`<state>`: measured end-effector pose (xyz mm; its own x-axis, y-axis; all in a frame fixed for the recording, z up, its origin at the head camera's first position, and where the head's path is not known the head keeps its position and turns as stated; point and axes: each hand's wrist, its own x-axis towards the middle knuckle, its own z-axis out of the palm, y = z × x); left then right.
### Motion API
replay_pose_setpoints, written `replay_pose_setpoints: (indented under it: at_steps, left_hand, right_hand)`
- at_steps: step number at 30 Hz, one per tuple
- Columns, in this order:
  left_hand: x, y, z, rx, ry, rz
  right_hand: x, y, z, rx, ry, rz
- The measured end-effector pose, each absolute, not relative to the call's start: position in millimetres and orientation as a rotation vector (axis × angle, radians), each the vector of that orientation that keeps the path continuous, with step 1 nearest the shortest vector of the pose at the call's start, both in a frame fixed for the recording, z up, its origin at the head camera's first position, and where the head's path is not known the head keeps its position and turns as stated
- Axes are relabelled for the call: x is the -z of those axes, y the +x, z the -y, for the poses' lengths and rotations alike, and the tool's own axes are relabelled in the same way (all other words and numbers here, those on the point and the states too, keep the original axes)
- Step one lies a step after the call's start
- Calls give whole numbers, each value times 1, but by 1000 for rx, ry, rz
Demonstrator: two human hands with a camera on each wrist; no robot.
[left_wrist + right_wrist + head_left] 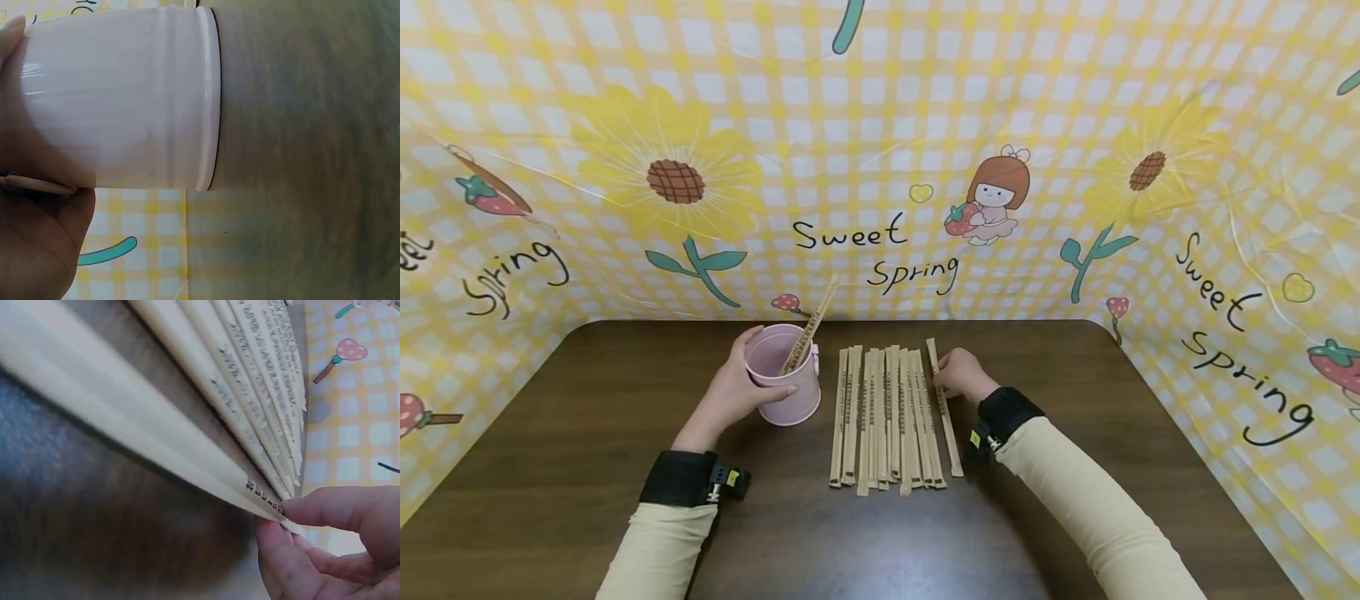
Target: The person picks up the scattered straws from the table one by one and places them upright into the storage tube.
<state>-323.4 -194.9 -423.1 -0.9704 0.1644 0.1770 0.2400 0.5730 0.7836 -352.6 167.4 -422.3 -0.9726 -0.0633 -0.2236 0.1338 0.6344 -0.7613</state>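
Note:
My left hand (735,385) grips a small pink bucket (796,404) standing on the table, thumb across its front and fingers round its left side. Inside leans a slim stick in a printed tan paper wrapper (811,327), its upper end above the rim. To the right of the bucket lies a row of several similar wrapped sticks (887,425). At the row's right edge, my right hand (961,375) pinches one wrapped stick (946,425) near its far end between thumb and fingers. That stick lies slightly aslant, apart from the others. The left wrist view shows the bucket's wall (125,94) and base close up.
The dark wooden table (790,533) spreads around the bucket and sticks. Behind it and along both sides hangs a yellow checked cloth (850,108) printed with flowers and words. Both wrists wear black bands (679,479) with small cameras.

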Motion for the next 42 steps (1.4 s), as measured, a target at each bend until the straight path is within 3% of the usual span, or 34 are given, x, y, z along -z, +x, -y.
replay_pose_setpoints:
  at_steps: [6, 14, 24, 32, 42]
  left_hand:
    - [423, -323, 194, 1369, -358, 2707]
    - [422, -322, 195, 1380, -356, 2704]
    - [423, -323, 196, 1371, -359, 2706]
    - [424, -324, 196, 1365, -356, 2708]
    - [422, -323, 195, 1356, -364, 2711]
  right_hand:
    - [395, -354, -173, 1327, 75, -2611]
    - [331, -361, -173, 1534, 62, -2632]
    - [265, -355, -154, 1851, -158, -2687]
    - [247, -344, -114, 2034, -351, -2643]
    - [260, -328, -67, 2031, -634, -2629]
